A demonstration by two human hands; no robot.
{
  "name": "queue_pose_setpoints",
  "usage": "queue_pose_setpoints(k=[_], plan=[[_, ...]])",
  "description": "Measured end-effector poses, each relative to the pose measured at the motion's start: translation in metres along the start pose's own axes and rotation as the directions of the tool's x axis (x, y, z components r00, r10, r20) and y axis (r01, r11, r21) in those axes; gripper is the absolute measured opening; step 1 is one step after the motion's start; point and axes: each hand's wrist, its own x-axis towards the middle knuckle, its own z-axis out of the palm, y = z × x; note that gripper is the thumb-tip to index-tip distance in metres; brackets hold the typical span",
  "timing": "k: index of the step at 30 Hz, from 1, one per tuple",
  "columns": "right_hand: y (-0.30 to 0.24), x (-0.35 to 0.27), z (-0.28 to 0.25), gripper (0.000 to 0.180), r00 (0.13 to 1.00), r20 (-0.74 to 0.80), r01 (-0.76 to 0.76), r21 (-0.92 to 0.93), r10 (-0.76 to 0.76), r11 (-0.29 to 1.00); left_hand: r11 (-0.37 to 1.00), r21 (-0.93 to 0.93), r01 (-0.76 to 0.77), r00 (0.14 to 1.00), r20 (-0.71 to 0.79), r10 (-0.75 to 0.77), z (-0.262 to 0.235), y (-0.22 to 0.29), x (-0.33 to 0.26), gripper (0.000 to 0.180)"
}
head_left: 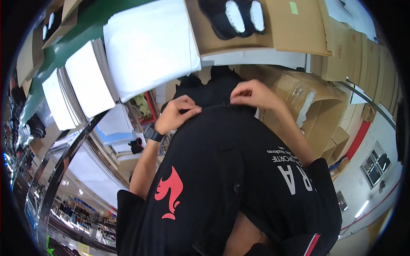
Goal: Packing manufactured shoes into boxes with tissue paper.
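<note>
- Hands: we have the left hand (176, 114) and right hand (254, 94) at the far edge of a black short-sleeved cloth shirt (205, 145), the wearer's own, with red emblem and white lettering.
- Fingers bent inward on both hands, thumbs near forefingers; we can't tell whether either pair clamps the dark cloth.
- Hands set apart, one toward each side, probably to keep that stretch of edge reachable and level, we judge.
- Open brown cardboard box (250, 45) ahead: we see two black shoe-like items (237, 19) with white elongated faces, likely laid side by side as a pair.
- Large brown taped carton (290, 83), right: contents unclear to us.
- White flat sheets (149, 47), left of box, likely stacked for easy reach.
</note>
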Motion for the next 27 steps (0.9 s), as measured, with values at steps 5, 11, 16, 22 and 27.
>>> queue_pose_setpoints(k=[5, 11, 16, 22, 27], plan=[[-0.005, -0.001, 0.006, 0.02, 0.994, 0.004, 0.107, -0.01, -0.107, 0.994, 0.998, -0.017, -0.053, 0.999, -0.01, 0.053, -0.005, -0.007, 0.003, 0.011], [-0.028, 0.002, -0.016, 0.018, 0.953, -0.244, 0.122, -0.238, -0.181, 0.964, 0.999, 0.03, -0.018, 0.999, -0.036, 0.019, -0.012, 0.007, 0.016, 0.012], [-0.051, 0.041, -0.065, 0.05, 0.352, -0.708, -0.102, -0.679, -0.612, 0.727, 0.96, 0.188, -0.206, 0.823, -0.497, 0.274, -0.024, 0.015, 0.074, 0.016], [-0.058, 0.117, -0.085, 0.079, 0.539, -0.811, -0.561, -0.548, -0.228, 0.621, 0.523, 0.771, -0.364, 0.607, -0.229, 0.761, -0.02, 0.061, 0.153, 0.025], [-0.063, 0.119, -0.116, 0.047, 0.549, -0.826, -0.42, -0.405, -0.128, 0.812, 0.363, 0.869, -0.336, 0.822, 0.082, 0.564, 0.012, 0.037, 0.164, 0.026]])
